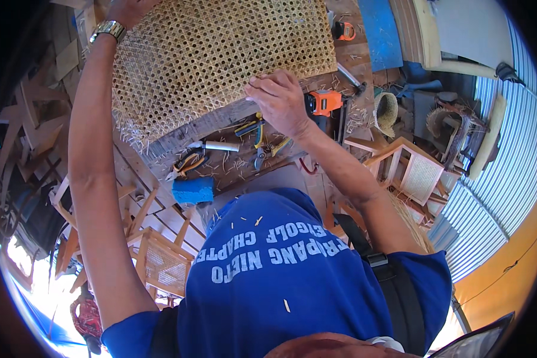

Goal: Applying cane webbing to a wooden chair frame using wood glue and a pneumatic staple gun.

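A sheet of woven cane webbing, tan with many small holes and frayed strands at its edges, lies over a wooden panel in front of me. My right hand is at the near edge of the webbing, its fingers curled and closed on the edge there; their tips are partly hidden. My left hand, below a metal wristwatch, reaches to the far left corner of the sheet. The picture's upper edge cuts off most of its fingers.
Near the panel lie pliers, cutters, a blue block and cane scraps. Right of my right hand stands an orange-and-black tool; a tape measure lies farther back. Wooden chair frames stand at both sides.
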A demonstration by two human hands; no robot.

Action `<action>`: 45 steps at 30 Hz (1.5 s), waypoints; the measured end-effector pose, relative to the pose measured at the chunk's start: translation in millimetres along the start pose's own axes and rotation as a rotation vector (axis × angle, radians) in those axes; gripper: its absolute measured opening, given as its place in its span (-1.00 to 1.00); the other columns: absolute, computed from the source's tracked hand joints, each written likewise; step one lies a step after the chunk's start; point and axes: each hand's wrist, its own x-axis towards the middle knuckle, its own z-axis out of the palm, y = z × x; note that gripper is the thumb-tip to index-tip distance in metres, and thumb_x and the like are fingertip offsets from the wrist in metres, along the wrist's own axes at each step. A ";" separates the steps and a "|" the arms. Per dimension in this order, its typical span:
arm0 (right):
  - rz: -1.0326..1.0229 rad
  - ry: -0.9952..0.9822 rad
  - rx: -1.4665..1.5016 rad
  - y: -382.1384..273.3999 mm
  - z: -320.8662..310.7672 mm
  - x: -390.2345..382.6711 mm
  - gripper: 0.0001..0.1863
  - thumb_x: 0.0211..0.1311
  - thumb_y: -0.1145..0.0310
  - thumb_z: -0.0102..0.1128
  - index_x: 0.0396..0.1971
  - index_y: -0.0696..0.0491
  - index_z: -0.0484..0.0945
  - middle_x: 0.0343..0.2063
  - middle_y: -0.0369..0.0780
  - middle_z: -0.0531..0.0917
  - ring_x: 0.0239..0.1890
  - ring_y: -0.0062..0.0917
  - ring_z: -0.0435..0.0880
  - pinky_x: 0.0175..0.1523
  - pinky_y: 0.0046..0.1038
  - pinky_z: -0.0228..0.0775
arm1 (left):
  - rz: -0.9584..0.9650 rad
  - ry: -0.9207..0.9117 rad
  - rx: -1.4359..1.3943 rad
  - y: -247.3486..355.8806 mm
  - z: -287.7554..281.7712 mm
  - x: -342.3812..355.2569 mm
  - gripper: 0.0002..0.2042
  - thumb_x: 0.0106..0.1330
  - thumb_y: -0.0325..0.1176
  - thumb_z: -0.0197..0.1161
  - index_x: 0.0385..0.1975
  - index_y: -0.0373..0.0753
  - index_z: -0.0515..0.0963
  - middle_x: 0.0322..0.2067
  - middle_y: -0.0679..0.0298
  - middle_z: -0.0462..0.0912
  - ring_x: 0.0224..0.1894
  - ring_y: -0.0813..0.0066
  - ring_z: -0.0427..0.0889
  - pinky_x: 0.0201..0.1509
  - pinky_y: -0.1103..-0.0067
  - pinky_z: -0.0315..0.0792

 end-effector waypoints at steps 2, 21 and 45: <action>-0.004 -0.103 -0.004 0.6 -8.0 3.0 -0.73 -0.11 0.44 0.41 -0.29 -0.06 0.69 -0.27 -0.44 0.65 -0.17 -0.52 0.55 0.05 -0.38 0.36 | -0.021 -0.009 0.010 -9.9 -3.1 -12.4 -0.57 0.32 -0.07 0.29 0.10 -0.16 0.55 -0.06 0.26 0.68 -0.02 0.54 0.62 0.06 0.58 0.48; 0.830 -0.006 -0.286 57.7 -69.5 -0.2 -0.36 -0.07 0.05 0.50 -0.10 0.20 0.49 -0.17 -0.08 0.53 -0.01 -0.22 0.50 0.08 -0.23 0.36 | -0.081 -0.044 -0.101 -66.1 23.7 36.1 -0.54 0.31 -0.08 0.32 0.15 -0.12 0.53 -0.03 0.33 0.66 0.02 0.67 0.57 0.12 0.68 0.40; 0.832 0.133 -0.016 97.2 -64.0 -12.8 -0.79 0.19 0.37 0.26 -0.29 0.19 0.52 -0.39 -0.10 0.59 -0.33 -0.25 0.60 -0.15 -0.30 0.43 | -0.095 0.063 0.021 21.8 27.1 9.4 -0.61 0.34 -0.09 0.26 0.09 -0.10 0.56 -0.05 0.25 0.68 0.02 0.47 0.62 0.06 0.50 0.50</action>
